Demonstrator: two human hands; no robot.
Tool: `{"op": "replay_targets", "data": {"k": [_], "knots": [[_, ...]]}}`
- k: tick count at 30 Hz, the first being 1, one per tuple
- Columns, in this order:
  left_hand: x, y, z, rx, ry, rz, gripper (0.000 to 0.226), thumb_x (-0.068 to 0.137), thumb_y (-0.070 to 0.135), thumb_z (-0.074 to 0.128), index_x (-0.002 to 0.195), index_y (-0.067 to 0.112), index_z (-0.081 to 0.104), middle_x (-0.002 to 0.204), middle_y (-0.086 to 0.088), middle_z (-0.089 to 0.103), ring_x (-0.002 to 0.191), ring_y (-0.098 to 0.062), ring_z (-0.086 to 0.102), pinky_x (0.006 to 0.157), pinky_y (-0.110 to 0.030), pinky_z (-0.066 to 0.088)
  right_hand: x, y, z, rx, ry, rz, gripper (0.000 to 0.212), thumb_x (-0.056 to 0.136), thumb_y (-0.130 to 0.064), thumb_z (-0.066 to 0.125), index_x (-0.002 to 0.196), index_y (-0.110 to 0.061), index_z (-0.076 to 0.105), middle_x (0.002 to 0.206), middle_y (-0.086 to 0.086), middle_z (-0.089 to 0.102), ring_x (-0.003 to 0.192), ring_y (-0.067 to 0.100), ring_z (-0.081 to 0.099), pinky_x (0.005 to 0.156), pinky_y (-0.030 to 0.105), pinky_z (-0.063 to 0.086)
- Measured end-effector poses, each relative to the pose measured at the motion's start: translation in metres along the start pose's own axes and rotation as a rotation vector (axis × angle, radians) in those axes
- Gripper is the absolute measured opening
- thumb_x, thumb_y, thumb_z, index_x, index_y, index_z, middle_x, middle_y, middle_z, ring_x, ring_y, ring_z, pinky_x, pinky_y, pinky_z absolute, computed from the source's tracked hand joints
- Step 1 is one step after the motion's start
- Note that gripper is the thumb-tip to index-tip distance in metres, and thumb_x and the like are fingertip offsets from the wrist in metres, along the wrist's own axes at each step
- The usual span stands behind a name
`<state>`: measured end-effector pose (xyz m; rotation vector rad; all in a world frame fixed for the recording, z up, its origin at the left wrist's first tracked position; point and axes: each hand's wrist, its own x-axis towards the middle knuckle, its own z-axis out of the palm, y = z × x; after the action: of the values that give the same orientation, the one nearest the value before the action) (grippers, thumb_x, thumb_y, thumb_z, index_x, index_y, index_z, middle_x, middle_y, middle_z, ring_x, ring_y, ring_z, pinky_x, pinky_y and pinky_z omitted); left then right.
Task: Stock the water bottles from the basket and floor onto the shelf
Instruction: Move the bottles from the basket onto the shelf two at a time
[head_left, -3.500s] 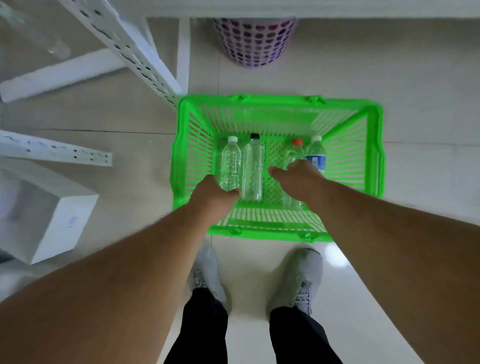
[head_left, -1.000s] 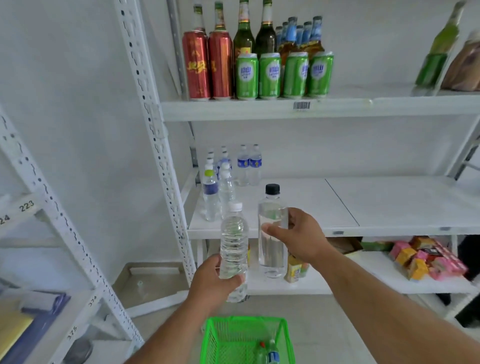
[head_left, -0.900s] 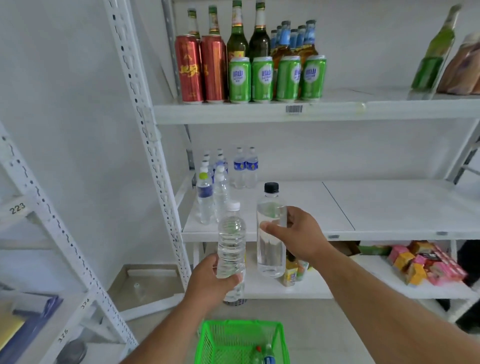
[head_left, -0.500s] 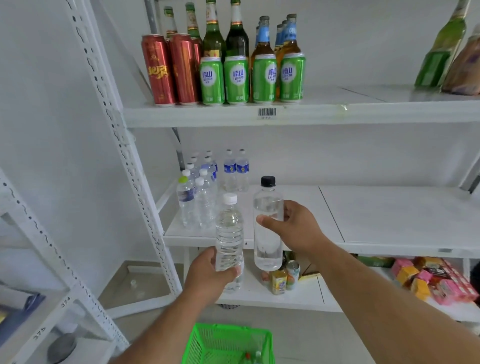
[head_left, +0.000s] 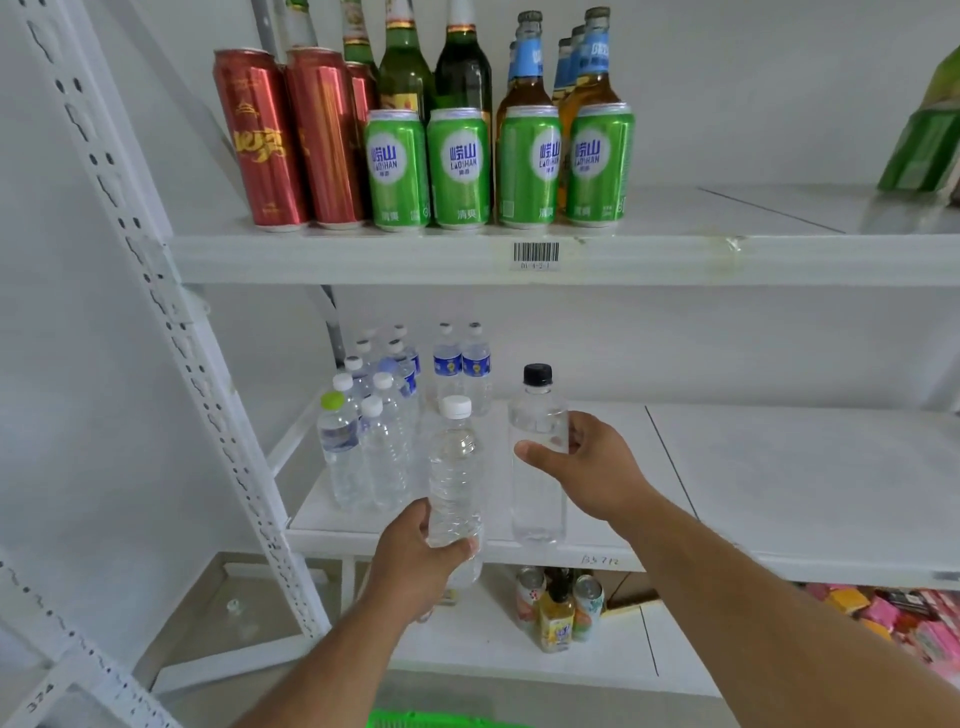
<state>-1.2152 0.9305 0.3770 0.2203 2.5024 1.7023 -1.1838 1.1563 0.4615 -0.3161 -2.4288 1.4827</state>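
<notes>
My left hand (head_left: 415, 558) grips the lower part of a clear ribbed water bottle with a white cap (head_left: 455, 467), held upright in front of the middle shelf's (head_left: 779, 493) front edge. A taller smooth bottle with a black cap (head_left: 537, 452) is upright in my right hand (head_left: 587, 467), which wraps its upper half; its base is level with the shelf's front edge. Several water bottles (head_left: 384, 410) stand grouped at the left of that shelf. Only the green basket's rim (head_left: 441, 719) shows at the bottom edge.
The top shelf (head_left: 675, 254) carries red cans, green cans (head_left: 498, 166) and glass bottles. Small drink cans (head_left: 558, 608) and pink packets (head_left: 893, 618) lie on the bottom shelf. A white perforated upright (head_left: 171, 332) runs along the left. Bare shelf surface lies right of the bottles.
Both hands lifted the two bottles out of the basket and have carried them up and forward to the middle shelf. The view has moved closer; the basket has nearly dropped out of sight.
</notes>
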Motion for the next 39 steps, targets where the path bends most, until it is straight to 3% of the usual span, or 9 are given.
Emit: {"op": "replay_targets", "data": {"k": [4, 9, 13, 20, 24, 30, 34, 39], "knots": [[0.045, -0.010, -0.001, 0.037, -0.009, 0.008, 0.029, 0.070, 0.033, 0.083, 0.093, 0.032, 0.064, 0.090, 0.017, 0.068, 0.086, 0.011, 0.058, 0.064, -0.010, 0.039, 0.037, 0.010, 0.020, 0.002, 0.014, 0.039, 0.046, 0.069, -0.060, 0.078, 0.104, -0.035, 0.063, 0.100, -0.018, 0.070, 0.093, 0.001, 0.065, 0.081, 0.026, 0.051], [0.095, -0.022, -0.001, 0.039, -0.014, -0.003, 0.027, 0.069, 0.034, 0.082, 0.089, 0.036, 0.063, 0.084, 0.024, 0.068, 0.081, 0.014, 0.059, 0.063, -0.010, 0.040, 0.081, 0.019, 0.044, 0.014, 0.020, 0.080, 0.045, 0.068, -0.056, 0.079, 0.104, -0.033, 0.066, 0.095, -0.018, 0.072, 0.089, 0.002, 0.067, 0.082, 0.030, 0.055], [0.134, -0.027, 0.005, 0.071, 0.022, -0.024, 0.026, 0.066, 0.037, 0.082, 0.073, 0.036, 0.056, 0.071, 0.029, 0.060, 0.072, 0.011, 0.056, 0.059, -0.012, 0.035, 0.121, 0.025, 0.056, 0.001, 0.002, 0.097, 0.045, 0.069, -0.052, 0.080, 0.105, -0.030, 0.066, 0.096, -0.016, 0.073, 0.089, 0.003, 0.068, 0.084, 0.032, 0.056], [0.202, -0.035, 0.029, 0.070, 0.066, -0.061, 0.029, 0.071, 0.033, 0.079, 0.086, 0.039, 0.056, 0.085, 0.025, 0.061, 0.079, 0.013, 0.054, 0.061, -0.008, 0.034, 0.196, 0.048, 0.073, -0.013, -0.059, 0.130, 0.039, 0.071, -0.047, 0.083, 0.100, -0.028, 0.066, 0.094, -0.014, 0.073, 0.087, 0.007, 0.069, 0.079, 0.030, 0.056], [0.241, -0.039, 0.046, 0.038, 0.098, -0.065, 0.035, 0.073, 0.029, 0.079, 0.100, 0.037, 0.058, 0.089, 0.023, 0.062, 0.082, 0.008, 0.056, 0.063, -0.009, 0.036, 0.236, 0.064, 0.083, -0.031, -0.101, 0.137, 0.044, 0.071, -0.046, 0.082, 0.105, -0.025, 0.065, 0.100, -0.010, 0.073, 0.092, 0.012, 0.069, 0.086, 0.038, 0.057], [0.290, -0.044, 0.066, 0.014, 0.181, -0.072, 0.032, 0.075, 0.022, 0.079, 0.094, 0.032, 0.055, 0.079, 0.019, 0.058, 0.072, 0.005, 0.055, 0.057, -0.008, 0.035, 0.279, 0.082, 0.099, -0.072, -0.115, 0.104, 0.041, 0.072, -0.043, 0.082, 0.105, -0.025, 0.065, 0.096, -0.011, 0.071, 0.089, 0.010, 0.068, 0.077, 0.030, 0.055], [0.314, -0.049, 0.073, -0.008, 0.227, -0.099, 0.035, 0.075, 0.021, 0.078, 0.101, 0.031, 0.058, 0.085, 0.017, 0.060, 0.081, -0.007, 0.059, 0.071, -0.021, 0.043, 0.295, 0.090, 0.110, -0.068, -0.120, 0.112, 0.037, 0.073, -0.039, 0.083, 0.103, -0.027, 0.064, 0.096, -0.012, 0.069, 0.088, 0.010, 0.066, 0.067, 0.024, 0.049], [0.336, -0.059, 0.079, -0.015, 0.264, -0.123, 0.032, 0.074, 0.021, 0.078, 0.098, 0.028, 0.058, 0.087, 0.013, 0.063, 0.084, -0.014, 0.062, 0.073, -0.028, 0.048, 0.308, 0.099, 0.120, -0.060, -0.135, 0.137, 0.043, 0.074, -0.037, 0.083, 0.110, -0.022, 0.066, 0.102, -0.008, 0.070, 0.094, 0.015, 0.067, 0.081, 0.032, 0.054]]}}
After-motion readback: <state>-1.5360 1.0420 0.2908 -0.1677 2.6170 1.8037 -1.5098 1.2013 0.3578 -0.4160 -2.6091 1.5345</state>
